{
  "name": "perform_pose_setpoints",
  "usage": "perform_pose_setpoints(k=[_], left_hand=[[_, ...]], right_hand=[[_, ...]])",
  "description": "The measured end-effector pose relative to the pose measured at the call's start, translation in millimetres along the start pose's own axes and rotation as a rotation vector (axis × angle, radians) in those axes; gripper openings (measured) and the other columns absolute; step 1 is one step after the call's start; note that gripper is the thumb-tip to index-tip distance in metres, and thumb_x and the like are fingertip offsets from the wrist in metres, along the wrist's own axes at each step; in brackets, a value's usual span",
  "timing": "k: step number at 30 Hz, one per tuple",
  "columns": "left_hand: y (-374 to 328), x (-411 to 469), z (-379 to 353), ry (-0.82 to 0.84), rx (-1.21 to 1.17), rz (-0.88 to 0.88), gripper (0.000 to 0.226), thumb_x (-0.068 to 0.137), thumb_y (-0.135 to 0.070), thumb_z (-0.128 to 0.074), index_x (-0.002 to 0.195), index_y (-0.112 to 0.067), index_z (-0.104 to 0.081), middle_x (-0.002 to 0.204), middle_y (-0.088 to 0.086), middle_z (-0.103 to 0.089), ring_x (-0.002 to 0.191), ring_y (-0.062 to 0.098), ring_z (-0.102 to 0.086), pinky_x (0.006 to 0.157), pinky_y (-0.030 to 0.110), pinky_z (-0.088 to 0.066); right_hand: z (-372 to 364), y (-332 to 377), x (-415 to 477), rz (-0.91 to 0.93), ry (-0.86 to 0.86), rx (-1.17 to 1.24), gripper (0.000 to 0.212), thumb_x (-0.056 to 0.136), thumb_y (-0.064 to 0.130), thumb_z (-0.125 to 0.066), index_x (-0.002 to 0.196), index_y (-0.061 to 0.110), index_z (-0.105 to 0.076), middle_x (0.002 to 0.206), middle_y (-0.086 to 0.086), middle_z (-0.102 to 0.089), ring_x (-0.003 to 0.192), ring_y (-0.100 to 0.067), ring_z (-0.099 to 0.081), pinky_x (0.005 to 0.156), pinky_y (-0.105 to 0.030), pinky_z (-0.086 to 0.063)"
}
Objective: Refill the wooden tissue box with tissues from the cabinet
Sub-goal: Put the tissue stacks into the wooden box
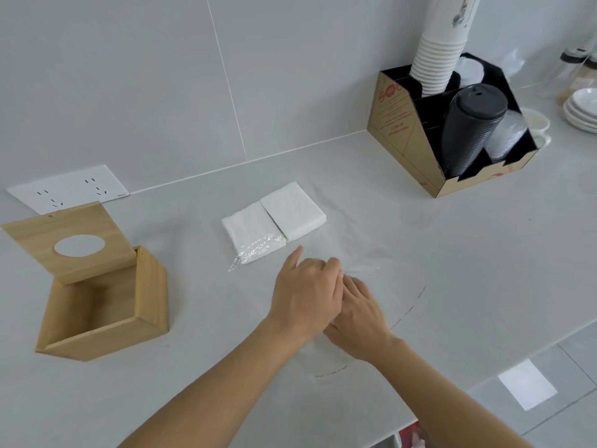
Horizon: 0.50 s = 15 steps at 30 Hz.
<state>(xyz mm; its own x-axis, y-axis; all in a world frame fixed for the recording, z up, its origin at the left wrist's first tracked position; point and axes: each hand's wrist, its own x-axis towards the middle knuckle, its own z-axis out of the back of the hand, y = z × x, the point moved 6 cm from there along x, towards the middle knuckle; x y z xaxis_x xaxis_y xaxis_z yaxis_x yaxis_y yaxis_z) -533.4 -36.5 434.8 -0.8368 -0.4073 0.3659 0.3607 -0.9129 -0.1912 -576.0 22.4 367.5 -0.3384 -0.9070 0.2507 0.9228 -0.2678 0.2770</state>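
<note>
Partly done | tissues mid-table, half unwrapped | wooden tissue box open, unfilled, left edge | left hand over right hand on wrap, grip unclear

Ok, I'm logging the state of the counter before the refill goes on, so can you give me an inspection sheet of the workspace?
Surface: pale grey counter, flat.
Job's things: wooden box with its lid tipped up and the inside empty. Two tissue stacks lie side by side, one bare stack and one wrapped stack nearer the box, only partly covered. Loose clear wrap is spread under the hands.
Clutter: cardboard cup holder with paper cups and black lids; plates at far right.
Grippers: left hand overlaps right hand, both over the wrap; grip unclear.
Cables: nothing seen.
Surroundings: tiled wall, wall socket behind the box.
</note>
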Motion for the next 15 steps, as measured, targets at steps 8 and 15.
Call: perform_pose_setpoints(k=[8, 15], left_hand=[[-21.7, -8.0, 11.6, 0.040, -0.065, -0.084, 0.031, 0.082, -0.037, -0.045, 0.073, -0.017, -0.069, 0.066, -0.003, -0.068, 0.072, 0.015, -0.064, 0.103, 0.041, -0.041], [37.0, 13.8, 27.4, 0.106, -0.321, 0.130, 0.052, 0.082, -0.055, -0.036, 0.103, -0.017, -0.065, 0.098, -0.004, -0.070, 0.092, 0.018, -0.062, 0.083, 0.027, -0.042]], right_hand=[[-17.1, -16.3, 11.4, -0.208, -0.050, 0.233, 0.041, 0.086, 0.021, -0.046, 0.120, 0.044, -0.048, 0.123, -0.001, -0.061, 0.122, -0.015, -0.051, 0.100, -0.034, -0.048], [-14.1, 4.3, 33.7, -0.102, 0.132, 0.168, 0.056, 0.083, 0.043, -0.039, 0.131, 0.016, -0.047, 0.128, 0.002, -0.052, 0.118, -0.018, -0.047, 0.100, -0.032, -0.038]])
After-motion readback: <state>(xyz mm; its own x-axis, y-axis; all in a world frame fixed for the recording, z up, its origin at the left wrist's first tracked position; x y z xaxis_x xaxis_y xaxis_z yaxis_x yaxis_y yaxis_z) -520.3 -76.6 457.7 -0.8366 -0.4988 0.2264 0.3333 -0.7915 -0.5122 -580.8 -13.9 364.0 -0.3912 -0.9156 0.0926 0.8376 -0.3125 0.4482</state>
